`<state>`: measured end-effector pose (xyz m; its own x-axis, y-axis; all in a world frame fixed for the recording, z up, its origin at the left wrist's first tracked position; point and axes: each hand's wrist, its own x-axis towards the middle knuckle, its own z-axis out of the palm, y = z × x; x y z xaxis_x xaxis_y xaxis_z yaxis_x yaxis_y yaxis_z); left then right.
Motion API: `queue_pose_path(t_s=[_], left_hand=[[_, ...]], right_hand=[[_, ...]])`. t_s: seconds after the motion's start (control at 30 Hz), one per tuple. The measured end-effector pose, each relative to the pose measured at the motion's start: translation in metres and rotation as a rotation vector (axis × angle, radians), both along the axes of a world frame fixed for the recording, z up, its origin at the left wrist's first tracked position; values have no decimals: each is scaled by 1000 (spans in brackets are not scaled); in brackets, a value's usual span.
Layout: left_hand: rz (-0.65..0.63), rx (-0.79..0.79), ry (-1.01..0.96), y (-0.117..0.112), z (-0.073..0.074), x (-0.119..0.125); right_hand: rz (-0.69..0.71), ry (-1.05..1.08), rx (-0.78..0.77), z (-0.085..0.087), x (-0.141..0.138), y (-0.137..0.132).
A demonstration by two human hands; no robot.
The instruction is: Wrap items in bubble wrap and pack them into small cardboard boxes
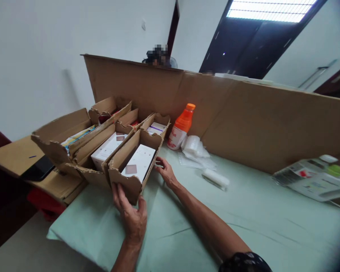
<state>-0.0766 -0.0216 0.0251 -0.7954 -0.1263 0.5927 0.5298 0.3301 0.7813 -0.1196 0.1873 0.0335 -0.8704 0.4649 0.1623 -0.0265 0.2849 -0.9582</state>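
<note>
A long open cardboard box (124, 180) with a white carton (138, 163) inside lies at the near left of the table. My left hand (132, 213) grips its near end flap, thumb on one side and fingers on the other. My right hand (166, 172) rests with its fingers against the box's right side wall, fingers loosely spread. More open cardboard boxes (100, 145) with white cartons stand in a row behind it.
An orange-capped bottle (181, 126) stands by the tall cardboard partition (243, 117). Plastic wrap and a white roll (215, 177) lie on the pale green tablecloth (243, 219). Printed papers (314, 177) lie at right. A dark phone (38, 168) lies on flat cardboard at left. A person's head shows behind the partition.
</note>
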Motion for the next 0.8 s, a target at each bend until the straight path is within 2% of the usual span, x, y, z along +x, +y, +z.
queue_pose_path(t_s=[0.13, 0.27, 0.37, 0.57, 0.67, 0.8], left_hand=[[9, -19, -1, -3, -3, -1], [-7, -44, -52, -6, -13, -1], [-5, -31, -86, -8, -20, -2], [7, -63, -96, -9, -25, -3], [20, -73, -79, -9, -23, -3], [25, -78, -100, -10, -24, -4]], right_hand=[[54, -49, 61, -3, 24, -2], [118, -77, 127, -4, 46, -5], [139, -84, 169, 1, 42, -4], [137, -71, 205, 9, 10, -10], [136, -41, 220, 3, 14, -14], [161, -14, 258, -9, 36, -6]])
